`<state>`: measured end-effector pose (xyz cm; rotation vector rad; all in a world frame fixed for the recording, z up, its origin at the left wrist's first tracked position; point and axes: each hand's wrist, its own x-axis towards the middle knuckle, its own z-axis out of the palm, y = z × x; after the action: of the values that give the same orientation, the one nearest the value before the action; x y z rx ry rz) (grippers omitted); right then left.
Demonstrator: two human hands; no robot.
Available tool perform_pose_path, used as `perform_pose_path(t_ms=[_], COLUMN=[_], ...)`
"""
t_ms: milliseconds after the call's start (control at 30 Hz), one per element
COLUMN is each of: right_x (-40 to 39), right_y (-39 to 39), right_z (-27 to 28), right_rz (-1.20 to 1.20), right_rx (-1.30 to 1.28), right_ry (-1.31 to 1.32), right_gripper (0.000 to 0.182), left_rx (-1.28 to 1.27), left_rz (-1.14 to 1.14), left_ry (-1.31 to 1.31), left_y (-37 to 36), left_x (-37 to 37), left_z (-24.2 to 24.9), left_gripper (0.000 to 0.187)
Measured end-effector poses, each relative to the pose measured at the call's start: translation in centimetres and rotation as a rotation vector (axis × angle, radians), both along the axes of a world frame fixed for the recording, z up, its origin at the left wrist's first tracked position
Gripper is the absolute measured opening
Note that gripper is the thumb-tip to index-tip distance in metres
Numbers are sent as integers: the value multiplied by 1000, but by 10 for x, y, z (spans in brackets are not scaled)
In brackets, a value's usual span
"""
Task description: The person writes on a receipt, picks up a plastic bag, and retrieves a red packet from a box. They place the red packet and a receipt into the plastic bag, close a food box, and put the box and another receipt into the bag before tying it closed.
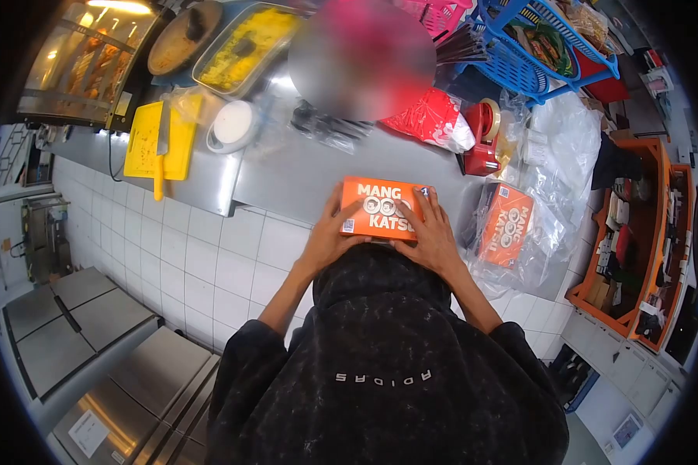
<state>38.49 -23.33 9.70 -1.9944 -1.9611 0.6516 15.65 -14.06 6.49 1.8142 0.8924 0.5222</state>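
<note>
An orange cardboard food box [380,221] printed "MANG KATSU" lies at the near edge of the steel counter, its lid closed. My left hand [335,229] grips its left side, with a finger reaching onto the lid. Around the right side, my right hand [433,236] lies with fingers over the corner and the thumb along the near edge. The box's underside is hidden. To the right, a second orange box [506,225] sits in a clear plastic bag [554,232].
Past the box are a red tape dispenser [482,139], a red-and-white bag [430,120] and blue baskets [512,66]. On the left stand a yellow cutting board [139,143] with a knife [161,155], a white round tub [235,125], a tray of yellow food [244,58] and a lit display warmer [85,62].
</note>
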Motion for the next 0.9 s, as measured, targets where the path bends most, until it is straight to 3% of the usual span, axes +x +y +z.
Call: perform_pose_path(t_ms=[267, 567, 800, 900], right_x=[-14, -25, -16, -14], right_y=[-4, 9, 5, 4], right_z=[-13, -6, -40, -36], right_rz=[-11, 99, 173, 189], right_rx=[66, 200, 367, 276], right_ry=[-113, -143, -219, -101], right_gripper=[75, 63, 64, 57], left_rx=[149, 101, 91, 64], left_rz=[234, -147, -211, -210], left_ry=[-62, 99, 55, 28], left_y=[-11, 7, 13, 8], left_x=[17, -9, -15, -15], left_z=[-19, 6, -13, -8], left_gripper=[43, 73, 67, 60])
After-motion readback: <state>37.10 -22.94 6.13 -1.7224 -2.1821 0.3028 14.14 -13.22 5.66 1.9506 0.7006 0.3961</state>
